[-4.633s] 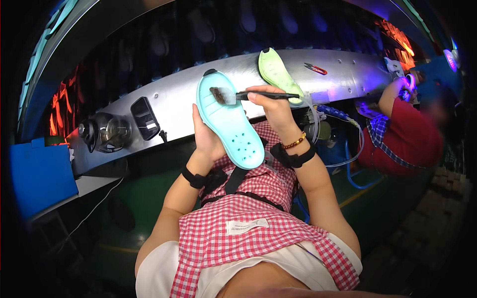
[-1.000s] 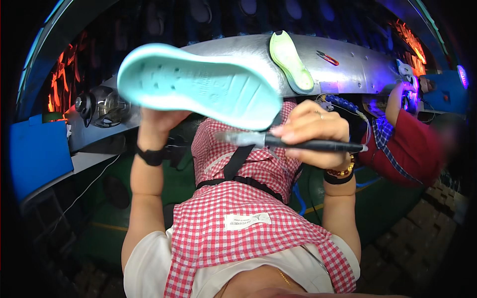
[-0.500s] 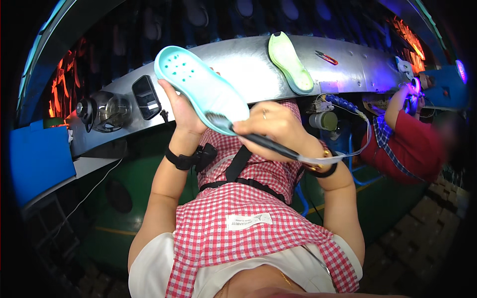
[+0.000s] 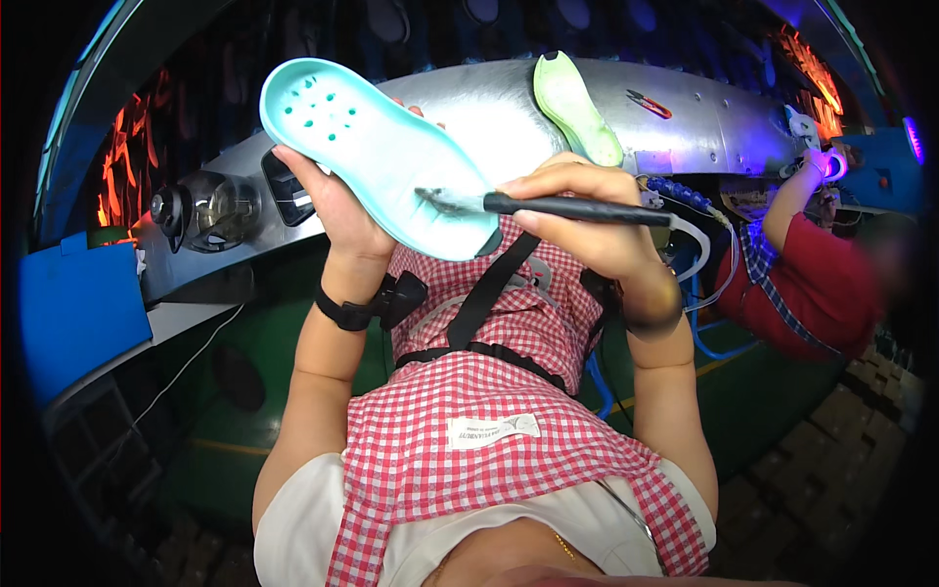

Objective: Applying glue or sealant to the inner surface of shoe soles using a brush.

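My left hand (image 4: 342, 210) grips a light turquoise shoe sole (image 4: 377, 147) from beneath, its thumb along the near edge and fingertips showing at the far edge. Small dark-teal holes dot the rounded end at upper left. In my right hand (image 4: 592, 210) is a black-handled brush (image 4: 572, 206) with a pale tube running from the handle's back end. Its bristles touch the inner face of the sole close to the lower right end. A pale green sole (image 4: 577, 108) of similar shape lies on the metal bench beyond my right hand.
On the metal bench (image 4: 479, 88) lie red-handled snips (image 4: 648, 104) at the right and a black tray-like object (image 4: 286, 186) behind my left hand. A glass pot (image 4: 220, 210) stands farther left, near a blue panel (image 4: 83, 303). A co-worker in red (image 4: 822, 269) sits at the right.
The turquoise sole has moved up and left, turned more toward me. My right hand has shifted right, and the brush lies more level, its bristles farther inside the sole.
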Demonstrator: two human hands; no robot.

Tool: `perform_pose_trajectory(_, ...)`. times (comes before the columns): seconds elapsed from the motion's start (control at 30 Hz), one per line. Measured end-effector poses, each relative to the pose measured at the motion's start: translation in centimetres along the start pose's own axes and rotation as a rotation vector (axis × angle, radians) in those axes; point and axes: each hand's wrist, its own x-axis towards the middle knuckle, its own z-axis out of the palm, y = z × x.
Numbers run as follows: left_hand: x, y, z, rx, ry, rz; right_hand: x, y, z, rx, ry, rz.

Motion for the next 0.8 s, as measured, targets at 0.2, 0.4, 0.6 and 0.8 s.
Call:
perform_pose_trajectory(0.2, 0.6, 1.0, 0.6, -0.022, -0.303, -0.043, -0.5, 1.9, -0.5, 0.386, -0.352, -0.135)
perform_pose_trajectory(0.4, -1.7, -0.1, 4.9, 0.134, 0.133, -0.048, -0.6, 2.4, 1.5, 0.997, -0.023, 0.217)
perform_pose_trajectory(0.6, -2.9, -1.4, 3.3, -0.009, -0.059, -0.117, -1.4, 1.4, 3.1, 0.566, 0.025, 0.146)
perform_pose_trajectory(0.8, -1.9, -1.3, 2.2, -0.084, -0.126, -0.111, -0.9, 0.4, 2.4, 0.317, -0.001, 0.035)
